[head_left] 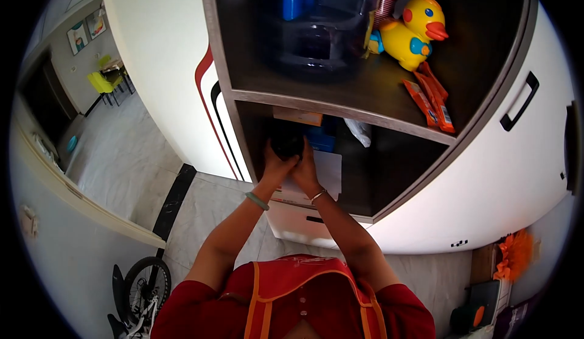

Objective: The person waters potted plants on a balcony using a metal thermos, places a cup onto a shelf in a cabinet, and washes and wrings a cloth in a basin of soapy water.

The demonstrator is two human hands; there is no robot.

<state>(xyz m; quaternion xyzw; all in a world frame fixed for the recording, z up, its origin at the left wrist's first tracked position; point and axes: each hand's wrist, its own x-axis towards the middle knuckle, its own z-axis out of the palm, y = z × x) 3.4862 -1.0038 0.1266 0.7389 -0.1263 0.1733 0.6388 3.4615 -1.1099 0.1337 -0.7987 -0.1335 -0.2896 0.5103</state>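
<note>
Red apron (298, 281) with orange edging comes nearest, over a red shirt (198, 311), and from its short sleeves both arms stretch forward into the lower compartment (398, 162) of a cabinet. As I see it from the head view, the left hand (274, 165), a green bangle (257, 201) behind its wrist, and the right hand (305, 167), with a thin pale bangle (318, 197), are curled around a dark rounded object (286, 142) and hold it between them. It's too shadowed for me to say what it is. That object is inside the compartment, toward its left side, above or in front of a white box (327, 168); I can't tell which. Farther back are an orange box (298, 115) and a blue box (321, 139). On the shelf (365, 89) above, a yellow toy duck (404, 44) stands near orange packets (433, 98), right of a big clear bottle (322, 47). Off to the left, a bicycle (146, 287) stands by the wall.
</note>
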